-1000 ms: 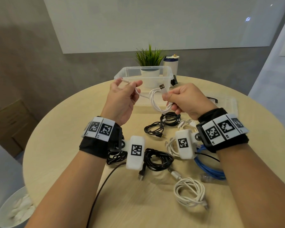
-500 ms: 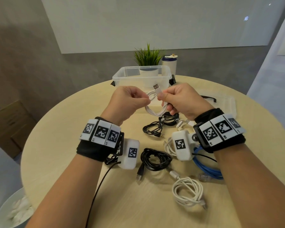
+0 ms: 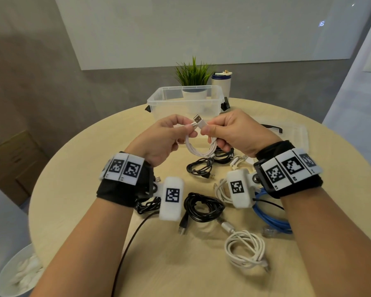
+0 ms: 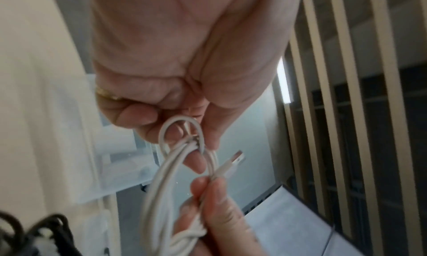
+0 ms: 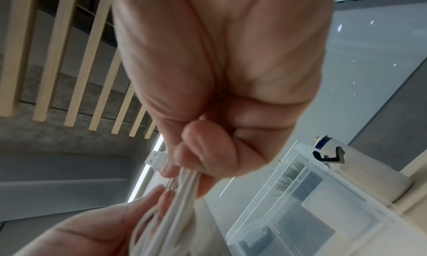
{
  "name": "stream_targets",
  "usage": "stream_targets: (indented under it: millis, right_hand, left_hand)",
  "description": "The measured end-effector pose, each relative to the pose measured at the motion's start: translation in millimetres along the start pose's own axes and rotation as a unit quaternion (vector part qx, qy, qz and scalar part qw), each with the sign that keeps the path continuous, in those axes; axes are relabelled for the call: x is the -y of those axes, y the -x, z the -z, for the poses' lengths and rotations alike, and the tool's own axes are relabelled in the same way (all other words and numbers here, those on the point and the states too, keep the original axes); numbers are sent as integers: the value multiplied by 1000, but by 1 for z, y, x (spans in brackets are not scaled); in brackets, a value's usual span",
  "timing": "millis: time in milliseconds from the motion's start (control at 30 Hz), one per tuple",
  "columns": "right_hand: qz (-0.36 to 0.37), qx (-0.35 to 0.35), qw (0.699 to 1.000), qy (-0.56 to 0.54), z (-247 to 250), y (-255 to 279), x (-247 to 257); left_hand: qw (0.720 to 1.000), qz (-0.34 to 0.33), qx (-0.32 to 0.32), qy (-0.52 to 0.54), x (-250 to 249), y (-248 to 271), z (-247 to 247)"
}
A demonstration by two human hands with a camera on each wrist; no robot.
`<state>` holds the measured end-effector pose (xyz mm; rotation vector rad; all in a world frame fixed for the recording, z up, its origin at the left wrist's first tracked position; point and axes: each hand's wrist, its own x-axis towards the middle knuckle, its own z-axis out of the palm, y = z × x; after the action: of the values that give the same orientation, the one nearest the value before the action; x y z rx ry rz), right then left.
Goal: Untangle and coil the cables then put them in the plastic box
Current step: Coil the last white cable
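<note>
Both hands hold a white USB cable (image 3: 199, 150) in the air above the table, short of the clear plastic box (image 3: 184, 103). My right hand (image 3: 217, 133) grips the gathered loops, and the USB plug (image 3: 198, 121) sticks up past its thumb. My left hand (image 3: 183, 130) pinches the cable's other end and bends a small loop (image 4: 179, 132) around the bundle. The loops (image 5: 182, 196) run down between the right hand's fingers. Underneath, several cables lie on the table: black coils (image 3: 204, 205), a white coil (image 3: 245, 248) and a blue cable (image 3: 272, 217).
The round wooden table (image 3: 73, 185) carries the box at its far side, with a potted plant (image 3: 194, 80) and a white tumbler (image 3: 221, 82) behind it. The box lid (image 3: 291, 133) lies at the right. A white bin (image 3: 17, 273) stands on the floor at the lower left.
My left hand has come in from the left to meet the right hand. The stretched white cable has gathered into short loops between them.
</note>
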<state>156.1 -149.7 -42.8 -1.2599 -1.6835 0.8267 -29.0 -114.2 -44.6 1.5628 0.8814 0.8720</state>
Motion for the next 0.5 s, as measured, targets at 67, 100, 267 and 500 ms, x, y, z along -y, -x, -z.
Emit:
stream_targets:
  millis: [67,100,267,500]
  right_hand:
    - [5,15,1000,-1,-1,0,1]
    - [7,24,1000,0,-2,0,1]
    - [-2,50,999,16,-2,1,1]
    - [-13,77,997,24,-9,1,4]
  left_hand:
    - [995,33,19,92,0,-1,4]
    - [991,48,24,126,-1,-1,4]
    - [981,85,37,172,-3,0,5]
    - [983,66,-56,165,1,-3,2]
